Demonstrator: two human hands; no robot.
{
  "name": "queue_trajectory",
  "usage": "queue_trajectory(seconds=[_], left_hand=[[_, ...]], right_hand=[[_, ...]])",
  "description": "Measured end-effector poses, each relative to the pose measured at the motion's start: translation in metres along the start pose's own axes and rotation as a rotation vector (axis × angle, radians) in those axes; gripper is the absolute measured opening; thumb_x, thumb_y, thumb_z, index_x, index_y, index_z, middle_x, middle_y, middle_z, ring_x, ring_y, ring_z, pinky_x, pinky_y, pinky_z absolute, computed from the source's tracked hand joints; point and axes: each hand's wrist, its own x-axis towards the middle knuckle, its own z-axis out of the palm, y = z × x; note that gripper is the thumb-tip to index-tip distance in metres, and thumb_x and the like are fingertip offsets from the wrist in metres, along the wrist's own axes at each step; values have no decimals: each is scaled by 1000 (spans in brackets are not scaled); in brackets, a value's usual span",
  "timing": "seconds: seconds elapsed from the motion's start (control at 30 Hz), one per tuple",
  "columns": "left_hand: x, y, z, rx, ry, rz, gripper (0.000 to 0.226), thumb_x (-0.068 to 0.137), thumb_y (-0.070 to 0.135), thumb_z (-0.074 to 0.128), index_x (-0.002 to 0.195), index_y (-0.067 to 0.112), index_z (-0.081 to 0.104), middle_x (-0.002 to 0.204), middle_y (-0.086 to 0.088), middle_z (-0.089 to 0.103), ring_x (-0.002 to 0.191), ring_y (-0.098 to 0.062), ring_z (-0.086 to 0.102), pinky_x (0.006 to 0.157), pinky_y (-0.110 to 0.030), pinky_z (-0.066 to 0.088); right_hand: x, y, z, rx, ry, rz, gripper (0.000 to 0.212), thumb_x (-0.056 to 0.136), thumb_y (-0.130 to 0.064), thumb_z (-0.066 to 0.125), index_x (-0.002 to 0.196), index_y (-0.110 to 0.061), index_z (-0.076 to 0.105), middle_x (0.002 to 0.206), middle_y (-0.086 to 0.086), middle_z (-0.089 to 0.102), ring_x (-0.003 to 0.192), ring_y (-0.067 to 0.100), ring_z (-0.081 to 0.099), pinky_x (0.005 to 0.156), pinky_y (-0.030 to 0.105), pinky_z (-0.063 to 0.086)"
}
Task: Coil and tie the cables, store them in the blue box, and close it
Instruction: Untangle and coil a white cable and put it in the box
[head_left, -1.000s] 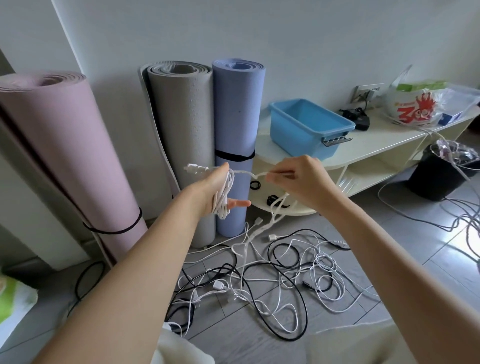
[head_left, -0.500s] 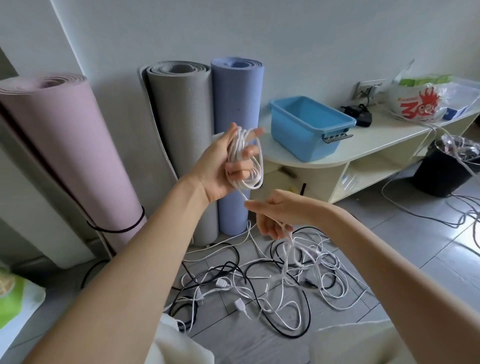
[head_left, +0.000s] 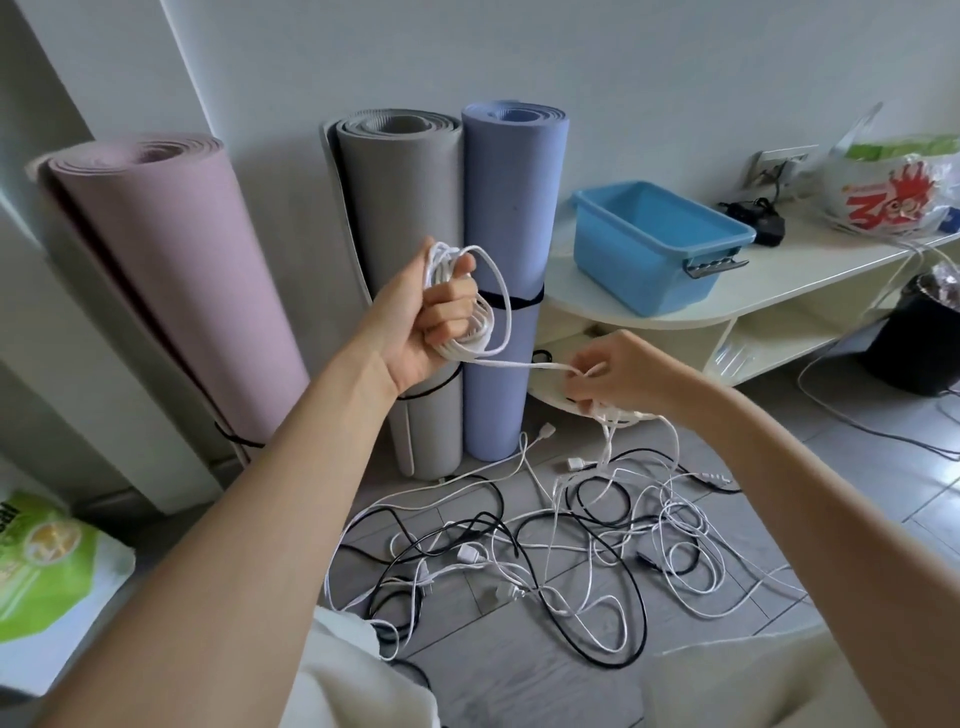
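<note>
My left hand (head_left: 421, 322) is raised in front of the rolled mats and grips a coil of white cable (head_left: 485, 306) wound in several loops around its fingers. A taut strand runs from the coil to my right hand (head_left: 608, 376), which pinches the same white cable lower and to the right. From there the cable drops into a tangle of white and black cables (head_left: 550, 551) on the tiled floor. The blue box (head_left: 654, 247) stands open and looks empty on the cream shelf unit (head_left: 769, 291) at the right. No lid is in view.
Pink (head_left: 171, 280), grey (head_left: 405, 249) and blue (head_left: 511, 218) rolled mats lean on the wall. A black charger (head_left: 758, 218) and a printed plastic bag (head_left: 893, 192) lie on the shelf top. A black bin (head_left: 919, 338) stands far right, a green bag (head_left: 47, 577) at the left.
My right hand has swung from below the coil out to the right, pulling a strand taut. My left hand has closed its fingers more tightly over the loops.
</note>
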Motion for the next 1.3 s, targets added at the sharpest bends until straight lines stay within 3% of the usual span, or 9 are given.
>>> queue_trajectory(seconds=[0.27, 0.43, 0.67, 0.73, 0.8, 0.9, 1.1, 1.2, 1.3], left_hand=[[1, 4, -49, -225, 530, 111, 43, 101, 31, 25, 64, 13, 37, 30, 7, 25, 19, -7, 20, 23, -15, 14], [6, 1, -55, -78, 759, 150, 39, 99, 28, 25, 64, 13, 35, 27, 7, 22, 19, -6, 15, 25, -14, 9], [16, -6, -53, 67, 837, 140, 39, 98, 28, 24, 64, 13, 34, 25, 8, 22, 18, -6, 14, 26, -11, 8], [19, -10, -45, 50, 763, 143, 41, 99, 31, 24, 65, 13, 37, 27, 8, 23, 19, -5, 15, 26, -13, 9], [23, -10, -36, 16, 662, 157, 42, 99, 36, 25, 65, 15, 39, 29, 9, 24, 20, -4, 16, 25, -15, 10], [23, -10, -19, 17, 490, 143, 41, 98, 37, 25, 65, 17, 40, 31, 10, 25, 21, -5, 18, 25, -13, 11], [18, -22, 17, 26, 218, 65, 44, 100, 39, 23, 67, 16, 41, 35, 9, 25, 21, -3, 19, 24, -14, 12], [17, -22, 28, -30, 144, 80, 46, 101, 39, 21, 68, 14, 42, 34, 9, 25, 21, -3, 20, 24, -14, 13], [13, -19, 30, -43, 36, 28, 45, 101, 39, 21, 71, 14, 42, 35, 8, 27, 21, -3, 21, 25, -15, 14]], right_hand=[[-1, 0, -11, 331, 83, -1, 25, 81, -21, 70, 71, 0, 59, 51, -2, 45, 43, 6, 33, 40, 12, 27], [1, 4, -20, 703, 251, 9, 26, 87, -18, 61, 69, -1, 53, 46, -5, 39, 38, 6, 25, 38, 18, 16], [-2, 21, -42, 927, 970, 118, 31, 91, -24, 57, 62, -19, 51, 43, -12, 43, 39, 2, 32, 40, 17, 25], [1, 18, -38, 665, 795, 65, 28, 92, -24, 55, 65, -19, 54, 57, -6, 48, 50, 6, 40, 46, 16, 31], [1, 15, -28, 207, 347, 99, 25, 91, -25, 55, 71, -12, 61, 67, 2, 56, 60, 15, 51, 53, 18, 43], [1, 16, -16, -349, -126, 121, 33, 95, -31, 46, 103, -6, 66, 104, 13, 64, 101, 27, 58, 89, 31, 45], [-1, -19, 22, -39, -266, -96, 35, 95, -29, 46, 119, -7, 61, 126, 16, 58, 119, 31, 50, 104, 38, 36], [1, -25, 36, 243, -149, -173, 18, 91, -27, 56, 90, -16, 70, 97, 16, 69, 97, 40, 60, 97, 50, 44], [4, -19, 28, 439, -126, -200, 34, 98, -19, 46, 66, -10, 57, 47, -6, 52, 48, 18, 51, 68, 29, 49]])
